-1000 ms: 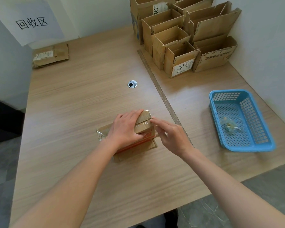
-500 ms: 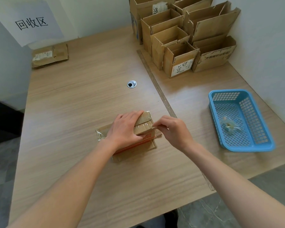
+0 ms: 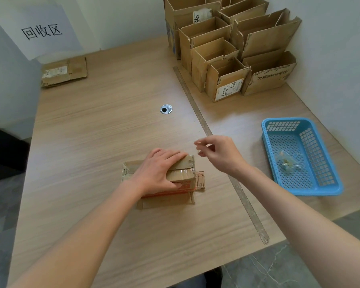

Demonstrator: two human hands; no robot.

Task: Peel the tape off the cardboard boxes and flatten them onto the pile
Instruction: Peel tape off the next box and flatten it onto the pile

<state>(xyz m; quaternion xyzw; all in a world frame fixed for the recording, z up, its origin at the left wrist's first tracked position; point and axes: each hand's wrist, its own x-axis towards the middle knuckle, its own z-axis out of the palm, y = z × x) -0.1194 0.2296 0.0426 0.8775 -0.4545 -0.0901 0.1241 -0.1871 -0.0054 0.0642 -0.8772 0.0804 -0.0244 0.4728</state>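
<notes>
Head view: a taped box (image 3: 181,173) was held down near the middle of the counter (image 3: 92,142).
The box was pressed under the flat left hand (image 3: 156,171); the right hand (image 3: 220,154) was raised just beside it, fingertips (image 3: 198,143) pinched, but whether tape was gripped could not be told. Crumpled tape (image 3: 285,163) was seen in a blue basket (image 3: 320,192); open boxes (image 3: 227,80) and a flattened pile (image 3: 63,71) were set farthest.

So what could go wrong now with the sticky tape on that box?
Shiny tape covers the right end of the box, so a fast pull may tear it and leave bits. The right hand seems to pinch a clear peeled strip, hard to see; it could cling to the fingers instead of dropping into the blue basket. Only the left hand presses the box, so it might slide.
</notes>
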